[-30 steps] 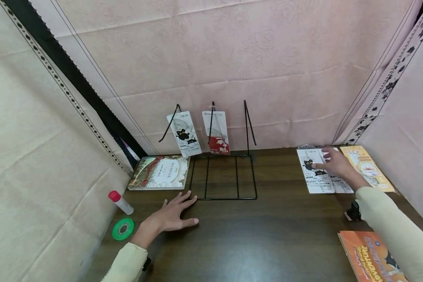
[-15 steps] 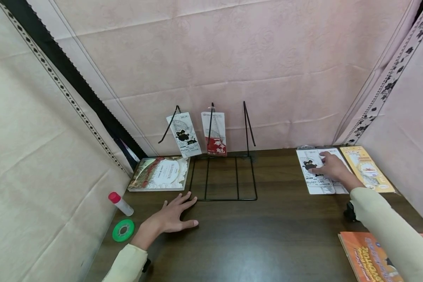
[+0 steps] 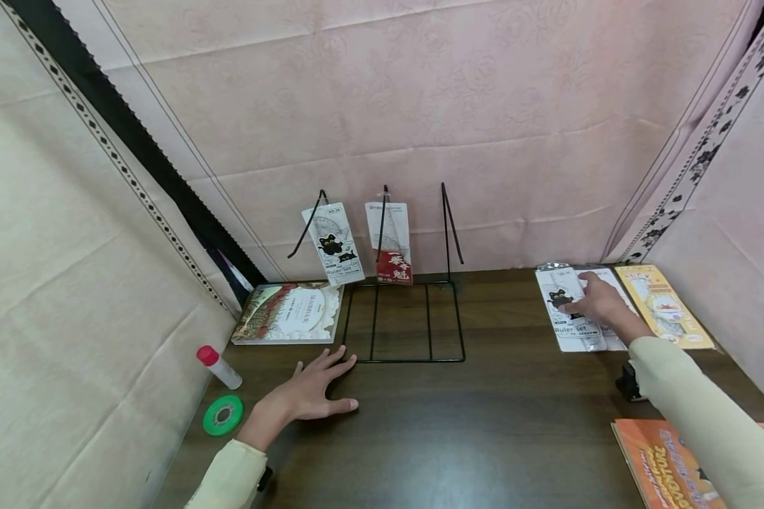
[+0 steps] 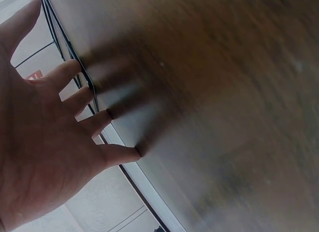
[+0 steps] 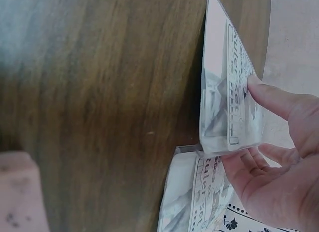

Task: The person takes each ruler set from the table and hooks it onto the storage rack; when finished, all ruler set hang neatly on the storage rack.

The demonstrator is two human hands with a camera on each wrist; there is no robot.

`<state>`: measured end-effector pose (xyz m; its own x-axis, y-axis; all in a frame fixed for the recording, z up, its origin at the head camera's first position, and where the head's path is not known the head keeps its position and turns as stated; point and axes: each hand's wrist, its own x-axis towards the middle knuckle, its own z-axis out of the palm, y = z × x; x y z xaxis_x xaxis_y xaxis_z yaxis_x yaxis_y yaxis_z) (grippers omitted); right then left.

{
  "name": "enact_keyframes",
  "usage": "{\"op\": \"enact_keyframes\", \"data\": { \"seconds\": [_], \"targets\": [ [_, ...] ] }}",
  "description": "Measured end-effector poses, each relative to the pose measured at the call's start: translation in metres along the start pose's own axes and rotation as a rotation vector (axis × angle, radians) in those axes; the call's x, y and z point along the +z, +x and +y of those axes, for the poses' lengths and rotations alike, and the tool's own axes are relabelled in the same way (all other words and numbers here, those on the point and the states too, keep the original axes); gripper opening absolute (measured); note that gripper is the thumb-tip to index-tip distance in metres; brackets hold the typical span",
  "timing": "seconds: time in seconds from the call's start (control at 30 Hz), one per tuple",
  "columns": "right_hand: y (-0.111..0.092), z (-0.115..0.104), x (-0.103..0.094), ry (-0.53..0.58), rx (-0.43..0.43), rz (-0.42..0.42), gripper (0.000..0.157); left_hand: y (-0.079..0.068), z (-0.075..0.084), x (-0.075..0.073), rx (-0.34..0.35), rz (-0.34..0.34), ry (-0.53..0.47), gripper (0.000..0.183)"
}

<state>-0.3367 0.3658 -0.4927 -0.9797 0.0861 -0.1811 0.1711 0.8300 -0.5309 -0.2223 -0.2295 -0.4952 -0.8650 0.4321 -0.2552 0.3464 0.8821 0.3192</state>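
Note:
At the back right my right hand (image 3: 601,304) pinches a flat clear-wrapped ruler set (image 3: 575,339). In the right wrist view the thumb presses the face of that ruler set (image 5: 217,107), with the fingers at its other edge. A second ruler set (image 5: 187,192) lies right beside it, partly behind the hand in the head view. My left hand (image 3: 312,385) spreads over the dark table, fingertips close to the front bar of a black wire rack (image 3: 414,360). The left wrist view shows the left palm (image 4: 50,137) with nothing in it.
Two packs, one with a black cat (image 3: 334,244) and one red and white (image 3: 391,240), hang on the rack. A picture book (image 3: 293,314), glue stick (image 3: 219,366) and green tape roll (image 3: 212,416) sit left. A yellow pack (image 3: 668,304) and orange book (image 3: 656,452) lie right.
My right hand has shifted slightly left and toward me, its thumb lower on the ruler set. The left hand stays in place.

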Motion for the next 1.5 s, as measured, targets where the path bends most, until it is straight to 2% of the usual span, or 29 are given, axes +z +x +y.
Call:
{"op": "enact_keyframes", "data": {
  "seconds": [0.27,0.53,0.67,0.77,0.93,1.1,1.33,1.5],
  "targets": [
    [-0.001,0.001,-0.002,-0.014,-0.024,0.039,0.11,0.0,0.001,0.0,-0.006,-0.008,0.0,0.085],
    [-0.008,-0.001,-0.007,0.007,-0.062,0.023,0.085,0.0,0.0,-0.001,-0.004,-0.002,0.005,0.085],
    [-0.012,-0.003,-0.008,0.048,-0.06,0.001,0.078,0.0,-0.001,0.0,-0.008,-0.012,0.006,0.085],
    [-0.014,-0.002,-0.008,0.073,-0.084,0.002,0.072,0.0,-0.001,0.001,-0.008,-0.018,0.01,0.086],
    [-0.018,-0.004,-0.005,0.123,-0.178,0.0,0.059,0.0,0.0,0.001,0.0,-0.014,-0.001,0.085],
    [-0.025,-0.019,-0.004,0.153,-0.248,0.007,0.051,-0.002,0.0,0.002,-0.007,-0.014,-0.009,0.085],
    [-0.039,-0.045,-0.007,0.154,-0.278,0.044,0.045,-0.002,-0.001,0.002,-0.001,-0.01,-0.007,0.086],
    [-0.052,-0.062,-0.009,0.163,-0.355,0.072,0.042,-0.001,0.0,0.0,-0.004,-0.015,-0.004,0.086]
  ]
}}
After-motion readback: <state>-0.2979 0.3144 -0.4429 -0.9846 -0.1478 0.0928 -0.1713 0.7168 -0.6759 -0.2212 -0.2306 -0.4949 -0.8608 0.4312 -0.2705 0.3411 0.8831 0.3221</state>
